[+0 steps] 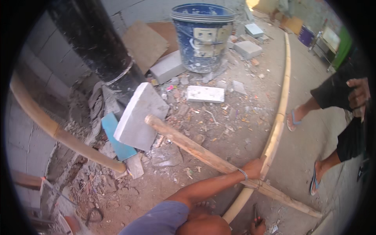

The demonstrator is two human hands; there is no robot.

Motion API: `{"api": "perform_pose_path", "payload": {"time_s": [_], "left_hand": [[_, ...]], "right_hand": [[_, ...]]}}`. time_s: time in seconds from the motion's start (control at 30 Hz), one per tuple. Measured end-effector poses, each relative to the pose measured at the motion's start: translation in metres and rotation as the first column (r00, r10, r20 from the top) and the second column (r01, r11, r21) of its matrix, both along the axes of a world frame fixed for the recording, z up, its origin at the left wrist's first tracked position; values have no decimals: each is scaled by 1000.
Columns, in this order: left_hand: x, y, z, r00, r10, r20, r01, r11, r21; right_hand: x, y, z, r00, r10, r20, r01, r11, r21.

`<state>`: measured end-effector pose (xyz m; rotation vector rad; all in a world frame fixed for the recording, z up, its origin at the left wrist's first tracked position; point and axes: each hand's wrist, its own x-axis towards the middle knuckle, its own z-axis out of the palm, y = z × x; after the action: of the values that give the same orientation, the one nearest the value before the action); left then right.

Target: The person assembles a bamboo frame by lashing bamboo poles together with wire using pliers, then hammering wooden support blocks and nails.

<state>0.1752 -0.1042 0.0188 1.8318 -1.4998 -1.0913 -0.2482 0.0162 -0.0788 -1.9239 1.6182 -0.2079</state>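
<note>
A long bamboo pole [282,100] runs from the far background down to the lower middle. A rough wooden pole [192,149] crosses it, and thin wire [256,184] shows around the crossing. My left hand [254,168], with a bracelet at the wrist, is closed around the bamboo just beyond the crossing; its fingertips are partly hidden. Low in the picture, nearer to me, my right hand [258,228] is closed on dark pincers [256,214], which are held away from the wire. My bent knee [205,226] shows beside the bamboo's near end.
A blue bucket [203,37] stands at the back among rubble and pale blocks [205,94]. Left of the wooden pole a grey slab [143,117] leans near a black pipe [98,43]. Another bamboo pole [74,143] lies left. At right, another person's sandaled foot [299,113] is near the bamboo.
</note>
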Motion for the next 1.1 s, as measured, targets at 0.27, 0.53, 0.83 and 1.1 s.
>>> {"api": "perform_pose_path", "payload": {"time_s": [0.27, 0.53, 0.83, 1.1], "left_hand": [[-17, 85, 35, 951, 220, -218, -305, 791, -531], [-10, 217, 17, 734, 652, -189, -662, 626, -411], [31, 392, 134, 438, 894, 96, -783, 431, -448], [72, 686, 168, -472, 863, 178, -726, -266, -634]], "right_hand": [[130, 3, 211, 944, 297, -145, -241, 918, 314], [195, -16, 256, 817, 521, 248, -576, 756, 310], [261, -38, 94, 397, 915, 76, -917, 392, 79], [281, -21, 200, 306, 934, -182, -916, 341, 210]]}}
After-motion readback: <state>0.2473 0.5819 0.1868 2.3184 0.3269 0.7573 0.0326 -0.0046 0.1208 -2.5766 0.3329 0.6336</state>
